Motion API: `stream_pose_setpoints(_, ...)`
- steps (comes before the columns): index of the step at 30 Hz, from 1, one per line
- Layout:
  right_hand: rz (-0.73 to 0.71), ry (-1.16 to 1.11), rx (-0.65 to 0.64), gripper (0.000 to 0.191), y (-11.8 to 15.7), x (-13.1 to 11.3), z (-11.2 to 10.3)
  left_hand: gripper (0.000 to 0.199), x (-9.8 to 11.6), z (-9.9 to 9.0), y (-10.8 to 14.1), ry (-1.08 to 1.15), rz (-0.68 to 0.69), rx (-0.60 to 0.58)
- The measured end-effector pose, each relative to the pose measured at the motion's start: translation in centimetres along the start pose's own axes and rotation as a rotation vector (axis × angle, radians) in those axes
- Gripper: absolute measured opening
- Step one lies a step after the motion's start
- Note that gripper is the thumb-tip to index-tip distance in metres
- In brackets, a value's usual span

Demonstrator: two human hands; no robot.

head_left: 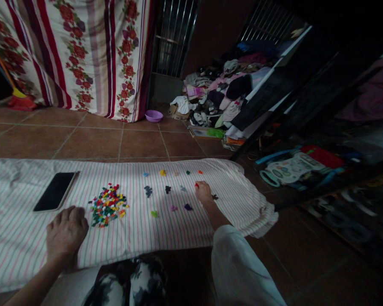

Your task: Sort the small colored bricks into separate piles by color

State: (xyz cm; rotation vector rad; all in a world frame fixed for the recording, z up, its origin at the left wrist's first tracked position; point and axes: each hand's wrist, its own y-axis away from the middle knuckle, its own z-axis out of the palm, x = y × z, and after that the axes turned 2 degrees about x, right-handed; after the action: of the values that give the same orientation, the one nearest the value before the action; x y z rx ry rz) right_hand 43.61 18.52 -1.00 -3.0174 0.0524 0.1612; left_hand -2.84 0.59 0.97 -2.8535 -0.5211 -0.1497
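One phone near left hand, mixed pieces, purple basin

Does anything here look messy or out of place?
Mainly the clothes beyond the cloth: they lie in a jumbled, loose heap, which looks odd beside the neatly spaced colour groups. The mixed pile is scattered at its edges, but nothing there looks damaged.

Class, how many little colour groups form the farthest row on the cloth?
5, from left to right: blue group, yellow group, beige group, green group, orange group. None there seems hidden.
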Motion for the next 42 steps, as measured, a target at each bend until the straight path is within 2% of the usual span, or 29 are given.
stream_pose_setpoints(8,0.026,-0.045,0.023,0.031,-0.3,0.3,0.3,0.034,0.0,0.3,0.1,-0.027,0.020,0.033)
stream_pose_setpoints(14,0.084,-0.130,0.038,0.035,-0.1,0.7,-0.3,0.032,0.1,0.1,0.1,-0.006,0.016,0.032)
stream_pose_setpoints(18,0.087,-0.237,0.099,0.038,0.9,0.8,-1.1,0.031,0.1,0.0,0.1,0.006,0.007,0.027)
stream_pose_setpoints(22,0.065,-0.418,0.200,0.037,3.2,-0.2,-1.4,0.032,0.0,0.1,0.1,-0.010,0.009,0.028)
stream_pose_setpoints(27,-0.043,-0.602,0.360,0.036,8.3,-3.9,-0.6,0.033,0.1,-0.1,0.2,-0.008,0.008,0.036)
stream_pose_setpoints(34,-0.249,-0.717,0.409,0.032,15.0,-10.8,1.4,0.033,0.0,0.1,0.1,-0.056,-0.004,0.024)
stream_pose_setpoints(38,-0.396,-0.715,0.328,0.036,17.0,-15.1,1.9,0.033,-0.2,0.3,0.0,-0.057,0.003,0.027)
stream_pose_setpoints(42,-0.525,-0.694,0.173,0.039,17.6,-19.6,1.3,0.033,-0.3,0.3,0.1,-0.045,0.008,0.036)
